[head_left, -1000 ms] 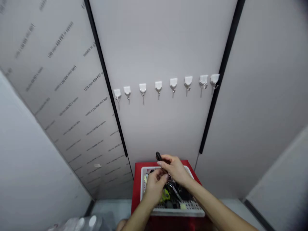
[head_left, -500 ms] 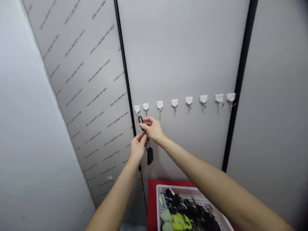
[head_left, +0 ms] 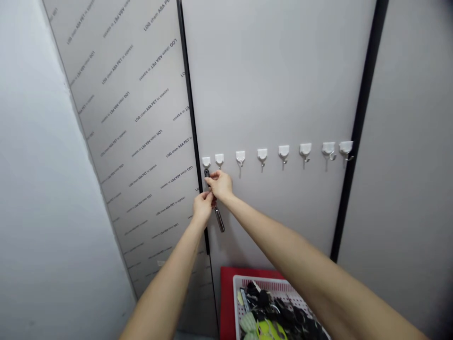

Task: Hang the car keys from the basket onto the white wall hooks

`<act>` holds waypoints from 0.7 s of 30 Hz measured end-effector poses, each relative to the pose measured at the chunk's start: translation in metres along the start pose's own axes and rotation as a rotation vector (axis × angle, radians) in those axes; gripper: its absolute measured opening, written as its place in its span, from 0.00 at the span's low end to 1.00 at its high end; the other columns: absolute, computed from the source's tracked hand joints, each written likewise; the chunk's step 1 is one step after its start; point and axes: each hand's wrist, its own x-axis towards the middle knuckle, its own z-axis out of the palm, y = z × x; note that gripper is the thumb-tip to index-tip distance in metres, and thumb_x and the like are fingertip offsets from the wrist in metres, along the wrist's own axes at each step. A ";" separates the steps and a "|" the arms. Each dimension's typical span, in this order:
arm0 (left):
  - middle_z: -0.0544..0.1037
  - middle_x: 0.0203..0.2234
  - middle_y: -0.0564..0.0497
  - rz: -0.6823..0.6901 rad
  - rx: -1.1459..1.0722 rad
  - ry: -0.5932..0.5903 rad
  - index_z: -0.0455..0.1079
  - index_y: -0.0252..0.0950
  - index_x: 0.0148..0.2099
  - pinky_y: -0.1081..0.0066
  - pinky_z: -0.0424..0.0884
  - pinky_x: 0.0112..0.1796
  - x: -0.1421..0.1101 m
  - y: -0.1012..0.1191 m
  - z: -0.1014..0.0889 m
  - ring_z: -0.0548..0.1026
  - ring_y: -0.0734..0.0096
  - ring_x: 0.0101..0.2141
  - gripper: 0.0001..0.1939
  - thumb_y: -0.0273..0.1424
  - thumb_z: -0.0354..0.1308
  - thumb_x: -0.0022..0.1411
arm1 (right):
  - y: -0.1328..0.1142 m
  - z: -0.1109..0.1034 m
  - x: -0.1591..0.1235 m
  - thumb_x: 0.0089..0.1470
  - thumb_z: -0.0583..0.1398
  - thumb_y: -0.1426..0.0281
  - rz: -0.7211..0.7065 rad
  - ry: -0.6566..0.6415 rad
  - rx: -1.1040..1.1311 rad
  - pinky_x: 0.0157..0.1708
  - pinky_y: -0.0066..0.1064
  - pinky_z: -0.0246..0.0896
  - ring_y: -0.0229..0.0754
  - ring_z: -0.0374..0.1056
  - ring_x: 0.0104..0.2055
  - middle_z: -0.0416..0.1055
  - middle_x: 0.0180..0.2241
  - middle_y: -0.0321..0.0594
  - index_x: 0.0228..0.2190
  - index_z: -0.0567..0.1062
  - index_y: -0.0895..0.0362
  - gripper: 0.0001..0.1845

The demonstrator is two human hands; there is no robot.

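Note:
Between the fingers of my right hand (head_left: 221,184) is the dark strap loop of a keychain. Its top end touches or lies just in front of the leftmost white wall hook (head_left: 206,162); I cannot tell whether it is on the hook. Just below, my left hand (head_left: 203,206) pinches the lower part of the same keychain. A dark car key (head_left: 220,220) with a shiny edge dangles under both hands, turned edge-on. The second hook (head_left: 219,159) sits right above my right hand, its lower end partly hidden.
More white hooks (head_left: 262,154) run in a row to the right along the grey panel (head_left: 276,75). Black strips edge the panel. Below stands a white basket (head_left: 234,302) of keys and a lime-green item (head_left: 271,330), on a red surface (head_left: 226,302).
Both hands have moved slightly up with the keychain, bringing its loop to the leftmost hook. The car key has swung from face-on to edge-on. The view has shifted a little.

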 end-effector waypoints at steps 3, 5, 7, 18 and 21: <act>0.64 0.13 0.56 -0.031 0.040 -0.008 0.63 0.30 0.21 0.79 0.56 0.19 0.001 -0.002 0.002 0.60 0.83 0.15 0.06 0.28 0.49 0.44 | 0.003 -0.001 0.000 0.34 0.56 0.67 0.008 -0.032 -0.030 0.25 0.26 0.56 0.31 0.58 0.20 0.62 0.18 0.33 0.21 0.65 0.59 0.08; 0.64 0.14 0.55 -0.025 0.081 0.017 0.64 0.29 0.23 0.79 0.57 0.19 0.001 -0.002 0.002 0.60 0.83 0.16 0.06 0.28 0.49 0.44 | 0.003 -0.006 -0.001 0.35 0.56 0.68 -0.002 -0.051 -0.013 0.26 0.26 0.55 0.31 0.58 0.21 0.62 0.18 0.33 0.21 0.65 0.59 0.08; 0.66 0.17 0.54 -0.012 0.131 0.068 0.64 0.29 0.27 0.79 0.58 0.20 -0.002 -0.003 -0.001 0.61 0.82 0.17 0.07 0.27 0.49 0.44 | 0.007 -0.014 -0.008 0.35 0.56 0.68 -0.030 -0.059 0.002 0.27 0.26 0.55 0.31 0.58 0.22 0.62 0.19 0.33 0.22 0.66 0.60 0.08; 0.67 0.31 0.50 -0.032 0.579 -0.308 0.63 0.34 0.35 0.74 0.60 0.33 -0.130 -0.096 -0.031 0.65 0.75 0.30 0.12 0.28 0.49 0.44 | 0.134 -0.099 -0.186 0.30 0.58 0.74 -0.036 -0.931 -0.248 0.27 0.27 0.54 0.36 0.60 0.25 0.67 0.21 0.35 0.21 0.70 0.59 0.08; 0.66 0.34 0.49 0.046 0.811 -0.575 0.62 0.35 0.36 0.72 0.59 0.36 -0.164 -0.118 -0.022 0.64 0.72 0.35 0.12 0.25 0.48 0.44 | 0.152 -0.110 -0.211 0.29 0.59 0.71 -0.213 -1.021 -0.552 0.36 0.34 0.50 0.44 0.56 0.38 0.65 0.34 0.41 0.31 0.69 0.57 0.19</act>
